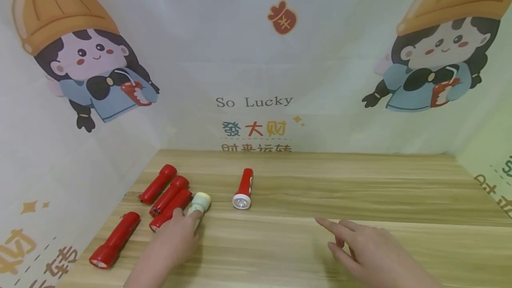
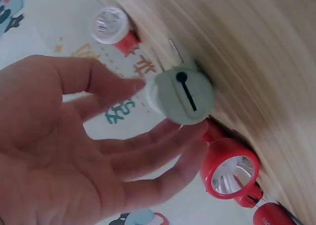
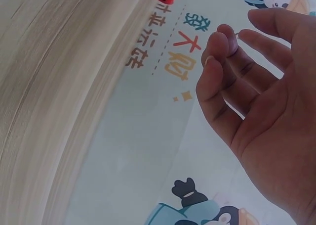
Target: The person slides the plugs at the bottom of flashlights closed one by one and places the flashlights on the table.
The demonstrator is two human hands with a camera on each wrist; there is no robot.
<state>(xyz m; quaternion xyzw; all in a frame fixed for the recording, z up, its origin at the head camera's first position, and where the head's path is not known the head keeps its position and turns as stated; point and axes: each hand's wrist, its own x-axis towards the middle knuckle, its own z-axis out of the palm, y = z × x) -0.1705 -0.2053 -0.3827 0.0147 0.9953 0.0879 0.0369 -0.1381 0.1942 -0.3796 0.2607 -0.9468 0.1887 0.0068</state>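
My left hand (image 1: 176, 237) pinches a pale green flashlight (image 1: 202, 201) low over the table, its thumb on one side and fingers on the other. The left wrist view shows that flashlight's round end (image 2: 187, 99) with a black slot-like mark. Just left of it lies a red flashlight (image 1: 160, 221), partly hidden by the hand. My right hand (image 1: 368, 250) hovers above the table at the right, index finger extended and the others loosely bent, holding nothing. A red flashlight with a white head (image 1: 242, 201) stands apart near the middle.
Two more red flashlights lie at the back left, one a red flashlight (image 1: 158, 184) nearest the wall. Another red flashlight (image 1: 116, 239) lies near the left table edge. Printed cloth (image 1: 328, 114) surrounds the wooden table (image 1: 360, 186) at the back and sides.
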